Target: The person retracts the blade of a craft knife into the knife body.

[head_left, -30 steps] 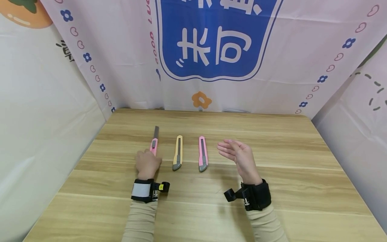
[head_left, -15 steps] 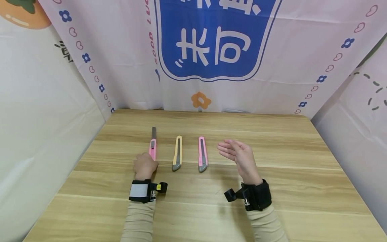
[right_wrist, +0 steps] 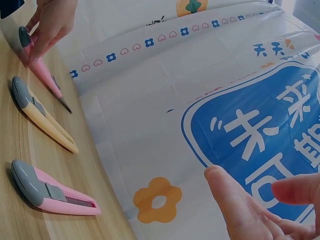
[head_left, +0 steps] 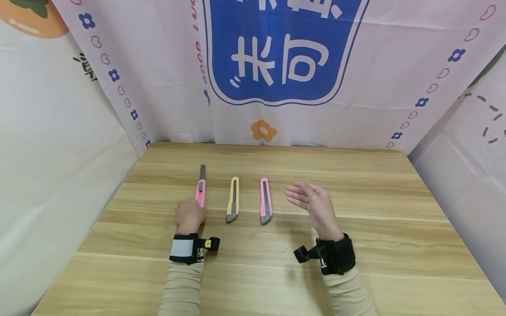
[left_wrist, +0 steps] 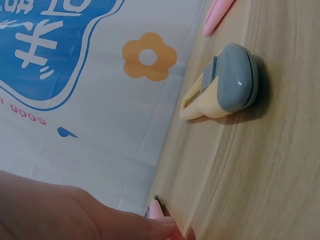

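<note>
With its fingers and thumb, my left hand (head_left: 190, 216) pinches a pink utility knife (head_left: 200, 193) near its grey rear end. That knife's blade (head_left: 203, 171) is out and points toward the back of the table. In the right wrist view the pinched pink knife (right_wrist: 46, 77) lies low along the wood under the left hand (right_wrist: 54, 22). To its right rests a yellow utility knife (head_left: 232, 199), blade drawn in, and then a second pink utility knife (head_left: 265, 201), likewise drawn in. My right hand (head_left: 314, 206) hovers right of them, fingers extended, holding nothing.
The wood-grain table (head_left: 375, 245) meets a printed cloth backdrop (head_left: 174, 101) along its far edge. White cloth (head_left: 59, 145) also hangs at both sides. Each wrist wears a black strap with a small camera (head_left: 302, 254) on it.
My left hand has shifted slightly left, and the pink knife in it leans less to the right. The right hand and the other two knives stay where they were.
</note>
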Tool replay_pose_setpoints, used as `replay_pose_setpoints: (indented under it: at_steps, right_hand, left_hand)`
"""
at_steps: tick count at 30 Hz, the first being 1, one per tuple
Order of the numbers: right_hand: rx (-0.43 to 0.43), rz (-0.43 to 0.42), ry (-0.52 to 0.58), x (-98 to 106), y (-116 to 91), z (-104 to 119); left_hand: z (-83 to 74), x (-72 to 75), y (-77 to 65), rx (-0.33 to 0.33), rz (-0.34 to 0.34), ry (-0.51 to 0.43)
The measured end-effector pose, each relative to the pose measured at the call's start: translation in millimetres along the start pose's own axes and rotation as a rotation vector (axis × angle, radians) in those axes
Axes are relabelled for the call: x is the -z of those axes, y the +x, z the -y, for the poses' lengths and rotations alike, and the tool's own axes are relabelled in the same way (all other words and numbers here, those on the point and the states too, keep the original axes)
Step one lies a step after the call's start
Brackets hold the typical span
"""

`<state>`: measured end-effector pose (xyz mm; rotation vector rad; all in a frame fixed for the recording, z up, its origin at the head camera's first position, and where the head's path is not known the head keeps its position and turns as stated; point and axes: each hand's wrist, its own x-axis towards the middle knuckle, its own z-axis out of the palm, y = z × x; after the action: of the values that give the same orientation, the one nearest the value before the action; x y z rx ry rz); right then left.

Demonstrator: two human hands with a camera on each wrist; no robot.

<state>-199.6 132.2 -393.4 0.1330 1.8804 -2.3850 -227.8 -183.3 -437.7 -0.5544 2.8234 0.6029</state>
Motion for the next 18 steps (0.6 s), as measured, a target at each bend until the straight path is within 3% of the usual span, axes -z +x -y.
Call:
replay_pose_setpoints:
  at_steps: [7, 18]
  right_hand:
    - [-0.006, 0.001, 0.0, 0.5, 0.8, -0.7]
    - [-0.022, 0.0, 0.004, -1.3, 2.9, -3.4]
  left_hand:
    - [-6.4, 1.7, -2.8, -0.045, -0.043, -0.011]
    - [-30.3, 0.8, -19.2, -0.127, -0.125, 0.023]
